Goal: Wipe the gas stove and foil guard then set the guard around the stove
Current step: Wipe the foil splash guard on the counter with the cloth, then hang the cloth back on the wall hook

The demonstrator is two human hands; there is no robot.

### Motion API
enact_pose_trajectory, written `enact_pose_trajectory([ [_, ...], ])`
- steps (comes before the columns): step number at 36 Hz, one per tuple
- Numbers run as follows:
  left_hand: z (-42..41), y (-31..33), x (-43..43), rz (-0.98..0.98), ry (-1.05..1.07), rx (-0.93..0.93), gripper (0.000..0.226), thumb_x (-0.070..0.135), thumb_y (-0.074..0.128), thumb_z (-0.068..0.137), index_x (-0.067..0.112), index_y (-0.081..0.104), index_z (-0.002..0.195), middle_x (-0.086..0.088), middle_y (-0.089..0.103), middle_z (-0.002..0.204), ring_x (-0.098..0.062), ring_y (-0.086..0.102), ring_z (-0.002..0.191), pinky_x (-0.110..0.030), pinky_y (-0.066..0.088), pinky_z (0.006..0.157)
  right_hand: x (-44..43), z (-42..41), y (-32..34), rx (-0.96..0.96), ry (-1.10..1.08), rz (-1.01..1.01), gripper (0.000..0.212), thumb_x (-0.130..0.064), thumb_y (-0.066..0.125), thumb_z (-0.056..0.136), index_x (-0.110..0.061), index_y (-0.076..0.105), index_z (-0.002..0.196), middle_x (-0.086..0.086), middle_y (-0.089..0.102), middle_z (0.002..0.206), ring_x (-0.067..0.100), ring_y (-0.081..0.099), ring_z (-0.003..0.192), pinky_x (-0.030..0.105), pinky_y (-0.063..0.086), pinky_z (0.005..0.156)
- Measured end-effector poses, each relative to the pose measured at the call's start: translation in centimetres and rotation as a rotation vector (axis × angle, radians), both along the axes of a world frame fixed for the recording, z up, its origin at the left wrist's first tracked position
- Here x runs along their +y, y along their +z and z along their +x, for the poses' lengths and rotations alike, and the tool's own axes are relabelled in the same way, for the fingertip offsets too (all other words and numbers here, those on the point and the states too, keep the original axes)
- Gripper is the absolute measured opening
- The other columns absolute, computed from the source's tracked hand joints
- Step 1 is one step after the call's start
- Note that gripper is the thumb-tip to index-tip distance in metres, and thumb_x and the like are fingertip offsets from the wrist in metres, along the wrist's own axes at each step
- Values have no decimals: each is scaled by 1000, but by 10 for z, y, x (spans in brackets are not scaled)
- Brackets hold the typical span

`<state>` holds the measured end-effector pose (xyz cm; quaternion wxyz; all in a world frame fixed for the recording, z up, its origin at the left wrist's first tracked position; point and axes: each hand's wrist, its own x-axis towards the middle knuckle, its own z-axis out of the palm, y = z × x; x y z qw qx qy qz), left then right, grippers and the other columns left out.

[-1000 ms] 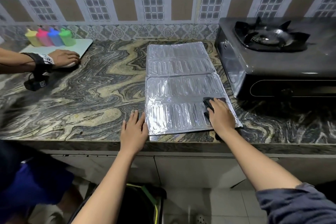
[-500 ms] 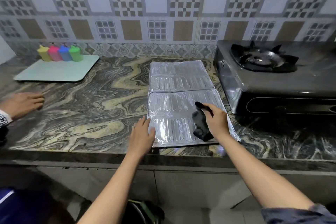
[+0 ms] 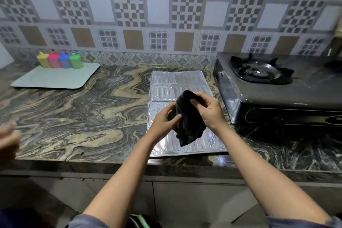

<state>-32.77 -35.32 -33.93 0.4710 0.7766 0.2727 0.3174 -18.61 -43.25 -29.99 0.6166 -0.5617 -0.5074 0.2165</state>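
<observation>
Head view, single frame. Both hands are raised above the foil guard [image 3: 182, 87], which lies flat and folded on the marbled desk [image 3: 77, 113], directly beneath the fingers. The left hand [image 3: 163, 123] and right hand [image 3: 208, 110] share a dark cloth [image 3: 188, 126]: fingers of each are pinched shut on its bunched upper part, and the loose lower end hangs free just over the guard's near panel. The gas stove [image 3: 277, 94] stands to the right of the fingers, beside the guard's right edge; whether the two touch cannot be told.

Handling, as a judgement: the cloth is limp and will gather under any grip. The guard looks thin, light and easily creased, likely to slide on the polished stone, so it is best lifted by its outer edges near the fold lines, with both hands.

Hard to make out: the guard's middle is hidden behind cloth and hands; the stove is cut off at the right border; a blurred hand of another person [image 3: 8, 135] enters far left of the fingers.
</observation>
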Motion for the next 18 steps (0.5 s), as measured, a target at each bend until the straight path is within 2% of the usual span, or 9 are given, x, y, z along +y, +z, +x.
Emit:
enact_pose_trajectory([
  [3, 3, -3, 6, -6, 16, -47, 31, 10, 68, 82, 12, 62, 112, -1, 66, 107, -4, 59, 94, -11, 42, 87, -1, 8, 1, -22, -37, -12, 23, -3, 56, 89, -23, 65, 96, -13, 66, 90, -9, 61, 83, 12, 46, 81],
  [5, 4, -3, 7, -36, 23, -70, 28, 6, 71, 78, 9, 64, 106, -5, 67, 99, -11, 61, 92, -18, 46, 85, -2, 15, -2, -43, -101, -22, 24, -5, 56, 89, -26, 64, 96, -15, 65, 89, -7, 60, 83, 13, 45, 80],
  [8, 7, -3, 8, -71, 3, -86, 26, 0, 71, 77, 5, 65, 102, -2, 67, 89, 0, 61, 80, -13, 48, 75, -5, 24, -7, -112, -200, -54, 16, -9, 56, 89, -17, 66, 99, -7, 65, 87, 7, 60, 85, 10, 45, 76],
  [10, 10, -1, 9, -53, 8, -76, 24, 2, 71, 77, 9, 66, 100, 3, 64, 83, 4, 57, 71, -14, 48, 69, -8, 28, -11, -147, -246, -65, 13, -10, 57, 89, -15, 66, 98, -3, 65, 88, 10, 59, 85, 11, 44, 74],
  [12, 13, 3, 9, -37, 18, -78, 23, 5, 72, 77, 15, 67, 97, 2, 63, 84, -2, 56, 72, -21, 48, 69, -11, 30, -13, -132, -259, -59, 14, -9, 57, 89, -18, 64, 96, -3, 65, 87, 10, 59, 83, 10, 44, 74],
  [15, 16, 9, 10, 26, 12, -72, 20, 9, 70, 79, 19, 67, 96, -4, 64, 94, -14, 57, 81, -28, 48, 74, -13, 33, -13, -109, -267, -76, 16, -7, 58, 88, -13, 63, 102, -2, 64, 89, 11, 59, 84, 4, 44, 72],
  [18, 18, 17, 11, 75, 4, -54, 19, 10, 69, 80, 18, 68, 97, -5, 65, 96, -21, 59, 88, -33, 48, 77, -15, 35, -10, -143, -245, -112, 21, -8, 60, 86, -14, 62, 106, -1, 64, 94, 13, 61, 91, 16, 48, 78],
])
